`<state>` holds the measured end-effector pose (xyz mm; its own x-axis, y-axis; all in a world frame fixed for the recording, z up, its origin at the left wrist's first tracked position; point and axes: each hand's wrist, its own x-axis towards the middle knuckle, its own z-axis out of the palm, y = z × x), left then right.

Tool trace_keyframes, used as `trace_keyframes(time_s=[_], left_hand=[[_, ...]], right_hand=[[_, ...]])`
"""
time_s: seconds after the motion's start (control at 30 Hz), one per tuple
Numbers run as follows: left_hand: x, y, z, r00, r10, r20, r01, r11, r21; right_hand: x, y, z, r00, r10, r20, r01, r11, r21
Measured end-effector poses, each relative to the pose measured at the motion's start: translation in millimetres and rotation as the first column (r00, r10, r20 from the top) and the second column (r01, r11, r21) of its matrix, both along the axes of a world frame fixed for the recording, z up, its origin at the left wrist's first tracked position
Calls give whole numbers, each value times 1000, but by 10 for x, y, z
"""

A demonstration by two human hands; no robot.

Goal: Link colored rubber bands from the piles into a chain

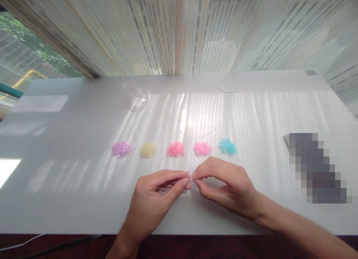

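Note:
My left hand (159, 197) is closed in a pinch, thumb against forefinger, in front of the row of small piles. A tiny pale elastic band (190, 171) pokes up between its fingertips and those of my right hand (226, 186), which also pinches at it. Both sets of fingertips nearly touch. Under my left hand, partly hidden, lies a light purple-pink pile of bands (183, 194). Just beyond are loose piles of small elastic bands: purple (121, 149), pale yellow (148, 149), coral pink (175, 149), light pink (203, 148) and turquoise (227, 146).
A clear round container (137, 102) lies at the back left of the white table (84, 207), and a clear round lid (228, 85) at the back. To the right is a dark, blurred-out object (319, 169). A striped curtain (179, 31) hangs behind the table.

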<state>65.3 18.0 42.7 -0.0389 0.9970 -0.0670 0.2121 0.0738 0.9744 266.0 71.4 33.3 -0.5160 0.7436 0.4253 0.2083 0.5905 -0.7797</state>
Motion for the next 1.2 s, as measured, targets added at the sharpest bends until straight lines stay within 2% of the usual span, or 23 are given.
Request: trace_keyframes(time_s=[0.1, 0.2, 0.33, 0.4, 0.47, 0.53, 0.67, 0.83, 1.07, 1.2], left_hand=[[-55, 1, -4, 994, 20, -110, -14, 998, 55], [-234, -6, -21, 953, 148, -263, -108, 981, 160], [-658, -35, -86, 809, 380, -449, -272, 918, 288], [-865, -41, -119, 695, 501, -515, -364, 864, 349], [-1014, -28, -140, 598, 554, -580, -396, 833, 387], [-1094, 3, -149, 552, 564, -615, -390, 826, 408], [-1139, 73, -160, 538, 557, -633, -379, 830, 409], [-1173, 113, -193, 525, 559, -641, -437, 824, 360], [-1194, 83, -236, 509, 564, -651, -454, 818, 354], [-1194, 41, -191, 470, 581, -665, -454, 805, 382]], right_hand=[[-5, -1, 28, 1000, -21, 13, 21, 1000, 4], [-10, 1, 46, 999, -30, 33, 29, 999, 20], [-16, 11, 40, 998, -47, 30, 45, 998, 45], [-21, 17, 23, 999, -44, 30, 42, 998, 53], [-26, 22, 1, 998, -37, 40, 35, 998, 52], [-31, 26, -20, 998, -34, 50, 32, 999, 43], [-39, 36, -36, 997, -38, 67, 35, 999, 41], [-37, 48, -26, 997, -31, 70, 29, 999, 40], [-13, 22, -33, 998, -12, 65, 9, 999, 41], [-20, 16, -32, 998, -14, 60, 12, 999, 45]])
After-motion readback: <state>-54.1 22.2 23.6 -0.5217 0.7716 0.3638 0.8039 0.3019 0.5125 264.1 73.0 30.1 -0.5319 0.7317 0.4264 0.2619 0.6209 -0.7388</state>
